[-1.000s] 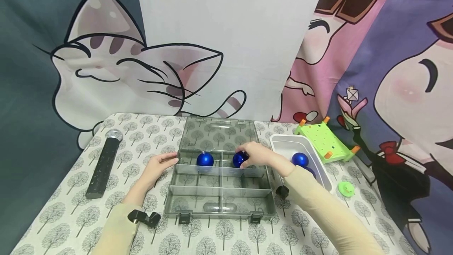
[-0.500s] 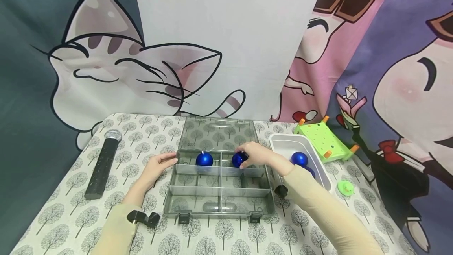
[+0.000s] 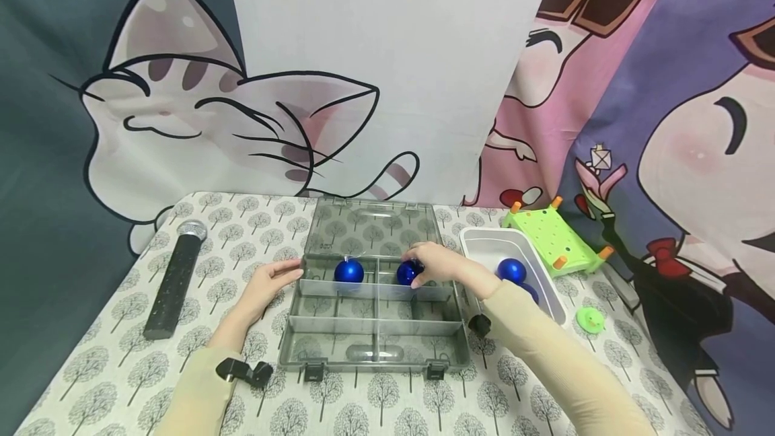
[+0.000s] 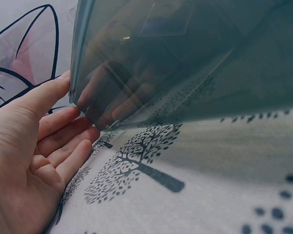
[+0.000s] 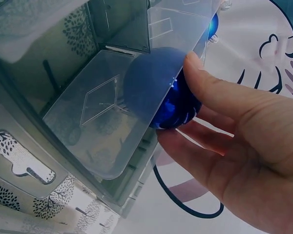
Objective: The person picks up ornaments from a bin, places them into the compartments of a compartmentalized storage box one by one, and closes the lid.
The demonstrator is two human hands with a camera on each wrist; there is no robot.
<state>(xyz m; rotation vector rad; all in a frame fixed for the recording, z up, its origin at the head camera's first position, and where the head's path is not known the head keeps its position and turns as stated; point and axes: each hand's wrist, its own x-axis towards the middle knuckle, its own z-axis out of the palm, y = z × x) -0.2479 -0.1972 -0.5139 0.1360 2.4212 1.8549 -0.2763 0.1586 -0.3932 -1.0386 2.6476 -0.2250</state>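
Note:
A grey, see-through divided plastic box lies with its lid folded back. My right hand grips a shiny blue Christmas ball in the back right compartment. In the right wrist view, thumb and fingers curl around this ball, partly behind a clear divider. Another blue Christmas ball sits in the back left compartment. My left hand touches the box's back left corner with relaxed fingers; the left wrist view shows its thumb and fingertips right at the wall.
A white tub on the right holds blue balls, partly hidden by the right sleeve. Behind it stands an upturned green toy table with orange legs. A small green disc lies to the right, a black microphone to the left.
Both hands stay where they were, the right still gripping the ball in its compartment. Only the head view shifts slightly.

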